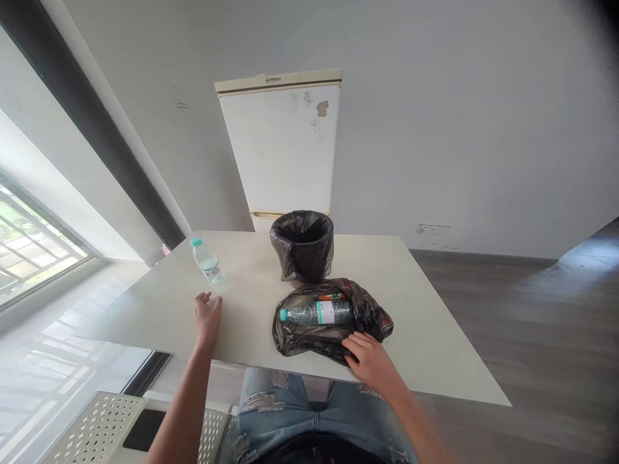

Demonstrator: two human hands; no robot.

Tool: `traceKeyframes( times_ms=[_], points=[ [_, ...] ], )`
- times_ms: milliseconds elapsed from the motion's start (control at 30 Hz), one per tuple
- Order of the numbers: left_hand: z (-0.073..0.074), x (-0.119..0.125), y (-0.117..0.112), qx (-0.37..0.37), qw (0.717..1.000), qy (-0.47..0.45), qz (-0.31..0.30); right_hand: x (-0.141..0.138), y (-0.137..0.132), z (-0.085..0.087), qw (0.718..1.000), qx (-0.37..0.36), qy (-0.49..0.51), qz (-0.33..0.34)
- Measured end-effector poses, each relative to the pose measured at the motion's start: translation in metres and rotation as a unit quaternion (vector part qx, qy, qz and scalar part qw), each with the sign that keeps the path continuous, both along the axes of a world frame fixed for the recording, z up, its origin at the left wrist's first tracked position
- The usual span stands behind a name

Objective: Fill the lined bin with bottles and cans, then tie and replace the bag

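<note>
My left hand (207, 317) lies flat on the white table (435, 322) with its fingers stretched out, holding nothing, a short way in front of an upright water bottle with a teal cap (207, 261). My right hand (370, 359) rests on the near edge of a crumpled black plastic bag (368, 317), fingers pressed onto the plastic. On that bag lies a second clear bottle (316, 312) on its side, teal cap to the left, with an orange item (331, 297) just behind it.
A small bin lined with a black bag (302, 246) stands behind the crumpled bag. An old white fridge (280, 148) is against the wall beyond the table. A perforated white stool (97, 428) is at lower left, a window at far left, wooden floor to the right.
</note>
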State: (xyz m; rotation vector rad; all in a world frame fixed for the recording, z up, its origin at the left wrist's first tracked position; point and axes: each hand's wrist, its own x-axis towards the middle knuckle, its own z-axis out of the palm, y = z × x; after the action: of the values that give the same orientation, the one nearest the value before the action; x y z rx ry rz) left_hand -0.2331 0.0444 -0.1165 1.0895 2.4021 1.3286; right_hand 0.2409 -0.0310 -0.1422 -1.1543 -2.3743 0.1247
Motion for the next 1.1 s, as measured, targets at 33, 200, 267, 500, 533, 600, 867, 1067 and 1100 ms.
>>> traceKeyframes(
  times_ms=[33,200,267,500,533,600,867,1067,1100],
  points=[
    [-0.001,0.011,-0.009,0.002,1.000,0.000,-0.009,0.000,0.000,0.001,1.000,-0.001,-0.002,-0.001],
    [0.019,0.088,-0.044,0.025,0.984,0.023,-0.177,0.000,0.001,-0.002,1.000,-0.011,-0.003,-0.001],
    [0.035,0.123,-0.053,0.060,0.947,0.095,-0.301,0.000,0.002,-0.005,1.000,-0.012,0.005,0.002],
    [0.056,0.176,-0.054,-0.093,0.863,0.249,-0.430,0.001,0.002,-0.006,1.000,-0.009,0.010,0.000],
    [0.055,0.175,-0.053,-0.118,0.857,0.260,-0.429,0.001,0.002,-0.005,1.000,-0.010,0.007,0.001],
    [0.052,0.172,-0.054,-0.144,0.852,0.268,-0.427,0.001,0.002,-0.004,1.000,-0.011,0.002,0.001],
    [0.066,0.156,-0.075,-0.053,0.863,0.170,-0.473,0.001,0.003,-0.007,1.000,-0.017,-0.002,-0.002],
    [0.103,0.137,-0.100,0.119,0.896,0.163,-0.395,0.002,0.003,-0.006,1.000,-0.017,-0.001,-0.006],
    [0.111,0.130,-0.104,0.146,0.903,0.180,-0.363,0.002,0.003,-0.006,1.000,-0.015,0.000,-0.007]
  ],
)
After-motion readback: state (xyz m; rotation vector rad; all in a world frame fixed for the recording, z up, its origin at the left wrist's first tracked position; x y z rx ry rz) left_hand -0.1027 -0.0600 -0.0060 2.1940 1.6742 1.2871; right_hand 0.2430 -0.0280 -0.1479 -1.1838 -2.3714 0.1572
